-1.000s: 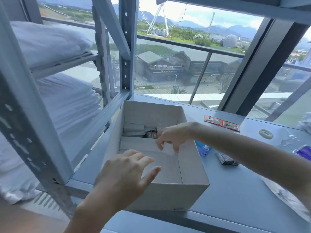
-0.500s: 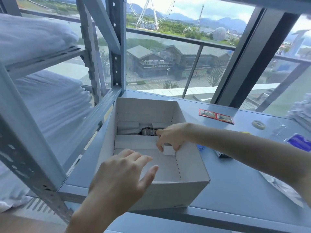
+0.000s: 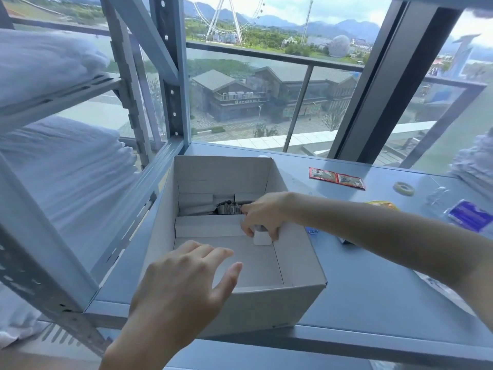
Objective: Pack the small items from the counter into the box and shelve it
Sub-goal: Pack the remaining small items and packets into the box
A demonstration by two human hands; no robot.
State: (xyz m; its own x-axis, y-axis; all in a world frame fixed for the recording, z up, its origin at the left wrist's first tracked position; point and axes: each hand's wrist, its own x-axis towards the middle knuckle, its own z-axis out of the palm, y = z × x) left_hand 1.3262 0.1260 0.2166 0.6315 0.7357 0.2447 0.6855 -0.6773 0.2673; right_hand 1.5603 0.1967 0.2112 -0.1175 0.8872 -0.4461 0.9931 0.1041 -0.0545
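An open white cardboard box (image 3: 301, 257) stands on the grey counter (image 3: 373, 297). My right hand (image 3: 262, 218) reaches into it from the right and grips a small white block (image 3: 262, 238) low against the box's right wall. A metal watch band (image 3: 230, 209) and some dark beads lie at the far end of the box. My left hand (image 3: 184, 284) hovers over the box's near left corner, fingers spread, holding nothing. Red sachets (image 3: 336, 178), a tape roll (image 3: 404, 188), a purple packet (image 3: 469, 215) and a yellow packet (image 3: 381, 204) lie on the counter to the right.
A grey metal shelf rack (image 3: 34, 252) with folded white bedding (image 3: 64, 177) stands at the left. Big windows with a railing run behind the counter. A small blue item (image 3: 311, 231) and a dark item (image 3: 345, 240) lie beside my right forearm.
My right hand has lowered the white block deeper into the box, against its right wall. My left hand has stayed over the near corner. The view has shifted slightly.
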